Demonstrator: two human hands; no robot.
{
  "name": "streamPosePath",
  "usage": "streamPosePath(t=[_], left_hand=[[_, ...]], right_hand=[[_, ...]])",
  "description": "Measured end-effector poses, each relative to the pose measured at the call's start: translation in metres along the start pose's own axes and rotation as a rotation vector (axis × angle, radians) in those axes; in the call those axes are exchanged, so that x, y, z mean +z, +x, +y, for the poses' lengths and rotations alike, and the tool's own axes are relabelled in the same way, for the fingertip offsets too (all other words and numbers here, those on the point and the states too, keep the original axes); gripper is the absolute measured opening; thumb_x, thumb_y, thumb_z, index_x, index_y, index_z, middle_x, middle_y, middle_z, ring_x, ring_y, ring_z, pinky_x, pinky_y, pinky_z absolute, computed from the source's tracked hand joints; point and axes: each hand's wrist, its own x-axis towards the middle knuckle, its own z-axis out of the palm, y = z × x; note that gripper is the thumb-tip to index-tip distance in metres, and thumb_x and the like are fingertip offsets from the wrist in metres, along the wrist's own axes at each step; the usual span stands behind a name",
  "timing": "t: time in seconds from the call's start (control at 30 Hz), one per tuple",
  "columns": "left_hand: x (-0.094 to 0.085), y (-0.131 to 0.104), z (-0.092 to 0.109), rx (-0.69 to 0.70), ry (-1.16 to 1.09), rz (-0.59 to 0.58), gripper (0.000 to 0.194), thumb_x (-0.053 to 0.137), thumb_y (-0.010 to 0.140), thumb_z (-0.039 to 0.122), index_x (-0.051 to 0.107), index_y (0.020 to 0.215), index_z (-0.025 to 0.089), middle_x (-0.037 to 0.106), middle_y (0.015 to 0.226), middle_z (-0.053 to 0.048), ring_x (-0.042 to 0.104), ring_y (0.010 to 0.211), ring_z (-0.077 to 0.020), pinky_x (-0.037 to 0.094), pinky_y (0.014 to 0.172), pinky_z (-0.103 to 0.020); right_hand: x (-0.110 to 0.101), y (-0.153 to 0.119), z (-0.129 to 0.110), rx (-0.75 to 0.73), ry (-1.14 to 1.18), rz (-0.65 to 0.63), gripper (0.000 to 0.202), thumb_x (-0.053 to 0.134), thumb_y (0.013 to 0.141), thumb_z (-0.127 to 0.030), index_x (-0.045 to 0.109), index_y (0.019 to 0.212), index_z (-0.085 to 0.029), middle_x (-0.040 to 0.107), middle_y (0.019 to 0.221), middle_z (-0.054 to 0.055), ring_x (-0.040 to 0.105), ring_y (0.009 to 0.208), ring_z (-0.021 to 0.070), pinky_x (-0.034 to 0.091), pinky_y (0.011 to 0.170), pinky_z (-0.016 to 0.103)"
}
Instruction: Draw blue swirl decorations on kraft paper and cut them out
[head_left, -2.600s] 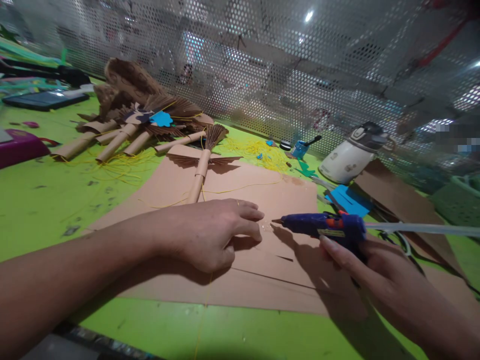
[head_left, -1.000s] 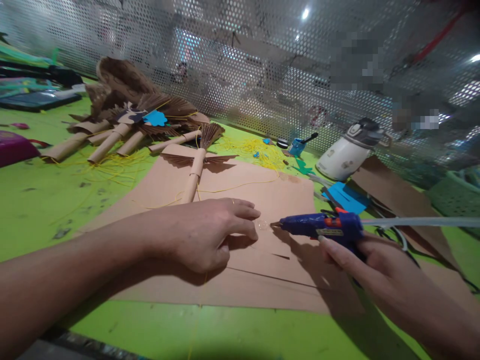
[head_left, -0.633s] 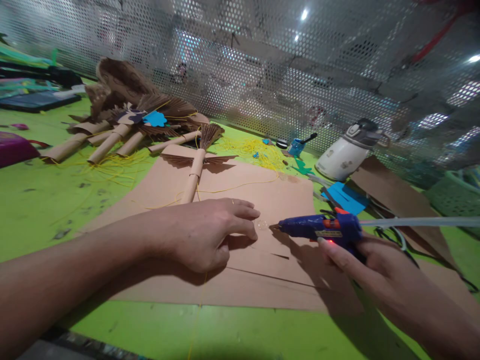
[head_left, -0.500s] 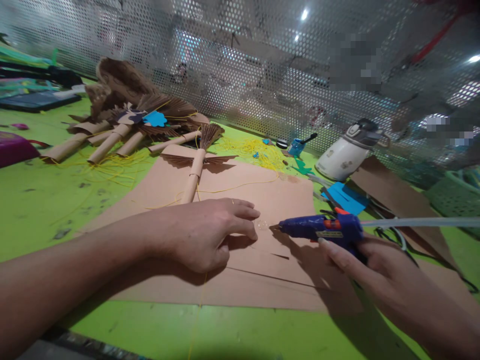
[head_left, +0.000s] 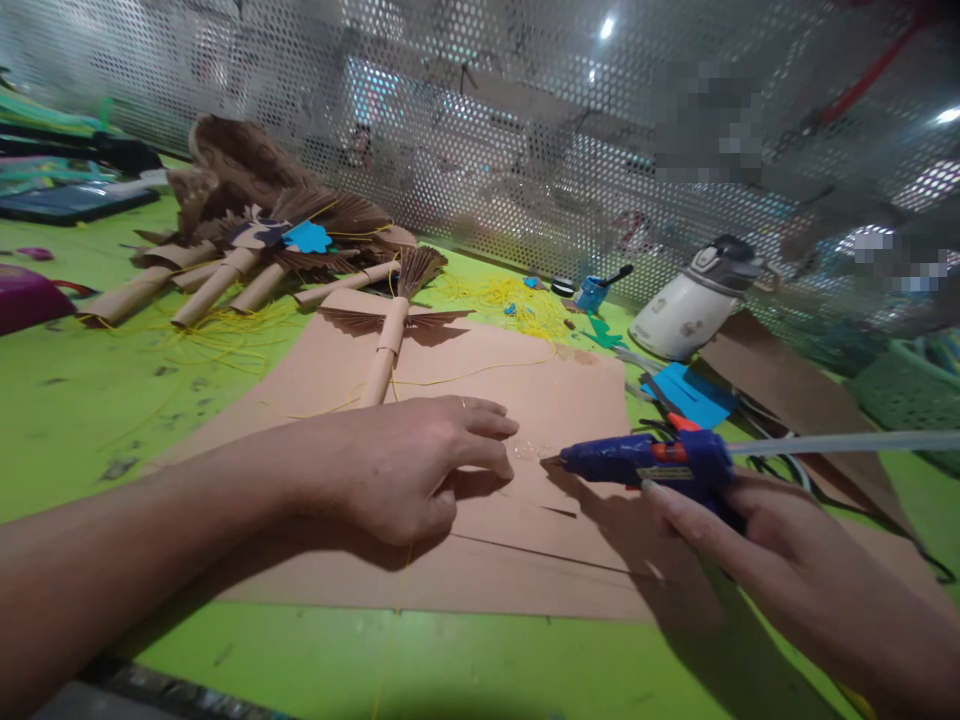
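My right hand (head_left: 772, 560) is wrapped around a blue hot glue gun (head_left: 645, 465) with a long clear glue stick (head_left: 855, 442) in its back. The nozzle tip is at a patch of clear glue (head_left: 530, 452) on brown paper (head_left: 525, 365). Just left of the glue, my left hand (head_left: 427, 460) lies palm down on the paper, fingers stretched out, holding nothing. Beyond it is a rolled paper tube with pleated paper fans (head_left: 390, 335); my left hand hides its lower end. A yellow string (head_left: 480, 377) runs across the paper.
More paper tubes with pleated fans (head_left: 217, 285) are piled at the back left. A white bottle (head_left: 679, 310), a small blue paint pot (head_left: 591, 292) and blue paper (head_left: 690, 393) are at the right. Behind the green table (head_left: 300, 660) rises a perforated metal screen (head_left: 465, 140).
The glue gun's nozzle has shifted slightly to the right, and the clear glue patch now reaches a little further right. My left hand stays in place on the paper.
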Motion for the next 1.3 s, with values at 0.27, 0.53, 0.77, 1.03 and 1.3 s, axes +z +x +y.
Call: streamPosePath(t=[0.27, 0.53, 0.77, 1.03, 1.3], left_hand=[[0.001, 0.001, 0.000, -0.005, -0.019, 0.011, 0.053, 0.056, 0.072, -0.001, 0.075, 0.116, 0.021, 0.059, 0.151, -0.011, 0.051, 0.143, -0.0336, 0.048, 0.115, -0.043], [0.000, 0.001, 0.002, -0.011, -0.015, 0.014, 0.053, 0.054, 0.072, -0.002, 0.075, 0.115, 0.020, 0.060, 0.149, -0.012, 0.053, 0.141, -0.0336, 0.048, 0.113, -0.043], [0.001, 0.001, 0.002, -0.006, -0.019, 0.015, 0.052, 0.055, 0.072, -0.002, 0.075, 0.115, 0.019, 0.060, 0.149, -0.012, 0.052, 0.141, -0.0347, 0.048, 0.113, -0.044], [0.000, 0.000, 0.002, -0.016, -0.027, 0.017, 0.052, 0.055, 0.073, -0.002, 0.075, 0.116, 0.019, 0.059, 0.150, -0.012, 0.053, 0.141, -0.0361, 0.048, 0.113, -0.046], [0.001, -0.001, 0.002, -0.018, -0.039, 0.033, 0.053, 0.056, 0.072, -0.002, 0.076, 0.116, 0.022, 0.061, 0.149, -0.010, 0.054, 0.140, -0.0369, 0.048, 0.114, -0.048]], right_hand=[[-0.001, -0.003, -0.001, 0.015, -0.027, 0.034, 0.047, 0.056, 0.081, -0.062, 0.050, 0.047, -0.029, 0.047, 0.047, -0.003, 0.041, 0.046, 0.0161, 0.027, 0.047, 0.032], [-0.003, -0.001, -0.001, -0.044, 0.006, 0.039, 0.044, 0.057, 0.080, -0.056, 0.055, 0.046, -0.029, 0.044, 0.047, -0.003, 0.037, 0.045, 0.0152, 0.022, 0.045, 0.034], [-0.003, 0.000, 0.002, -0.060, -0.015, 0.071, 0.045, 0.056, 0.081, -0.055, 0.051, 0.044, -0.030, 0.043, 0.044, -0.004, 0.037, 0.041, 0.0147, 0.022, 0.045, 0.034], [-0.005, 0.005, 0.008, -0.073, -0.065, 0.069, 0.046, 0.055, 0.083, -0.056, 0.047, 0.045, -0.030, 0.039, 0.042, -0.004, 0.037, 0.037, 0.0152, 0.022, 0.042, 0.033], [-0.006, 0.003, 0.008, -0.047, -0.104, 0.094, 0.047, 0.052, 0.084, -0.058, 0.038, 0.047, -0.032, 0.031, 0.049, -0.006, 0.031, 0.042, 0.0139, 0.017, 0.046, 0.035]])
